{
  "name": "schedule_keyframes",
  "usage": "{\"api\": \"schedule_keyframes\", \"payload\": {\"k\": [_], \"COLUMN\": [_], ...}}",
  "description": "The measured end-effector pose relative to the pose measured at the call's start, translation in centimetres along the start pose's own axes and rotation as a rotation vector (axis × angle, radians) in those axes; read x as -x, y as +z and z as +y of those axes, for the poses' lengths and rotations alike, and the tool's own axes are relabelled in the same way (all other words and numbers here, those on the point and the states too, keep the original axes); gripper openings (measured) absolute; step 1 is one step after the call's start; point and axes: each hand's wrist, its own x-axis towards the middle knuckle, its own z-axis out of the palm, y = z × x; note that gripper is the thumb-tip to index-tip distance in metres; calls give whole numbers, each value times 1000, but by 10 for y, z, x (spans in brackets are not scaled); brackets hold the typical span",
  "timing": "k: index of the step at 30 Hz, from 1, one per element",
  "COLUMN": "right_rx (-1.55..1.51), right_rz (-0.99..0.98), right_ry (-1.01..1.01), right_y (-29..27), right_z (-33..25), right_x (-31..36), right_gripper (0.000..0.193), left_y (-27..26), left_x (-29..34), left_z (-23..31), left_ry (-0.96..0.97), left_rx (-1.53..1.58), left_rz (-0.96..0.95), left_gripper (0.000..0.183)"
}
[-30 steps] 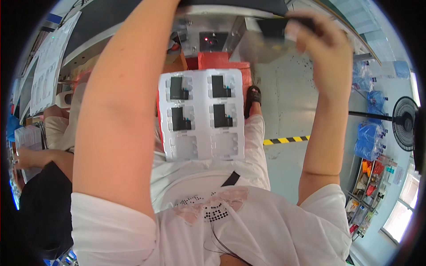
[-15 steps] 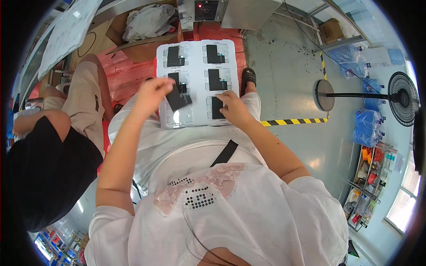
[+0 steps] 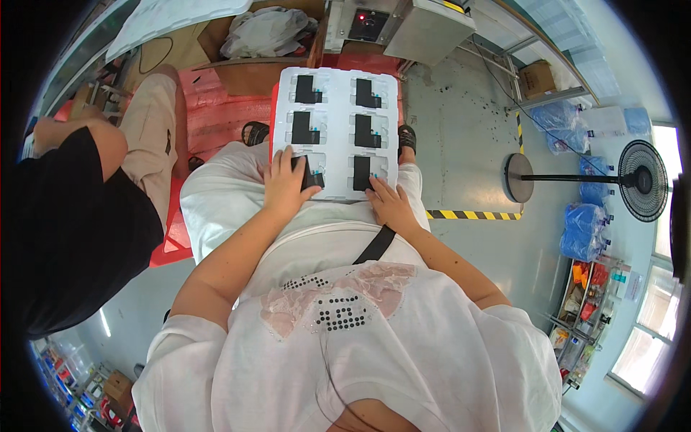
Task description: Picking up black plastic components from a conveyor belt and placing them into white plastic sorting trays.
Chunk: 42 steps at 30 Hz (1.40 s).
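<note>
A white plastic tray [image 3: 339, 129] with moulded pockets lies across my lap. Flat black L-shaped pieces with small blue-green tabs sit in its pockets, in two columns. At the near left pocket my left hand [image 3: 283, 186] spans one black L-shaped piece [image 3: 308, 171], fingers at its upper left edge and thumb at its lower right. My right hand [image 3: 392, 205] rests at the tray's near right corner. Its fingers are stretched out, and their tips touch or nearly touch the lower edge of the near right black piece [image 3: 362, 173].
A person in a black top [image 3: 86, 230] sits close on my left. Beyond the tray stand a cardboard box [image 3: 266, 75] holding clear plastic bags and a metal machine [image 3: 432, 32]. A standing fan [image 3: 642, 180] is on the right, near yellow-black floor tape [image 3: 475, 215].
My left hand has brought the black piece down into the near left pocket. My right hand has slid off the near right piece toward the tray's near edge. The view has shifted slightly.
</note>
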Motion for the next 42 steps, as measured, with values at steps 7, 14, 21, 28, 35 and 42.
{"api": "schedule_keyframes", "payload": {"k": [7,14,21,28,35,42], "right_rx": [-16,-7,20,-526,-224,283], "right_rz": [-53,4,12,170,805,669], "right_ry": [-41,-38,-30,-48,-238,-159], "right_y": [-8,0,-1,-72,-252,-249], "right_z": [3,2,1,7,18,77], "right_x": [-3,0,4,-26,-125,-206], "right_gripper": [44,46,45,40,40,46], "left_y": [-16,-11,-7,-9,-32,10], "left_x": [-21,-24,-4,7,-73,-176], "left_z": [-13,-17,-29,-34,-14,-33], "left_ry": [434,681,737,585,75,-581], "left_rx": [-201,-413,-316,-40,66,31], "left_rz": [-460,-324,-410,-301,-10,-233], "left_gripper": [48,40,37,32,45,95]}}
